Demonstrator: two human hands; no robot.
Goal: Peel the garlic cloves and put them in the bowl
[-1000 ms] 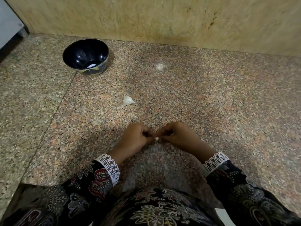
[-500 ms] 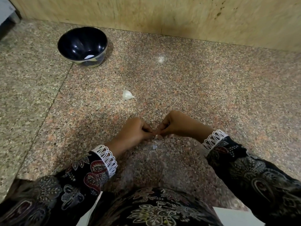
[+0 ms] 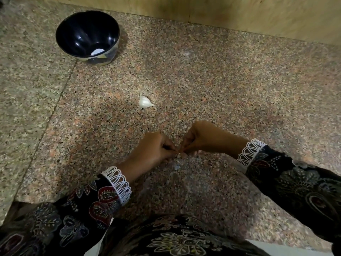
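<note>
Both hands meet low in the frame's centre, pinching one small garlic clove between them.

The left hand (image 3: pixel 153 150) and right hand (image 3: pixel 204 139) each curl fingertips onto the clove (image 3: pixel 179 154), which is light, firm and likely slippery once bared; its papery skin probably tears best from the tip. A second clove (image 3: pixel 144 102) lies on the tabletop (image 3: pixel 239 89) above; the bowl (image 3: pixel 88 36) sits upper left.

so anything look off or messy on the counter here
Nothing much. A garlic clove lies alone on the counter, apart from the bowl, probably waiting to be peeled. A small pale scrap, maybe skin, lies just below the left hand and right hand, which pinch another clove.
</note>
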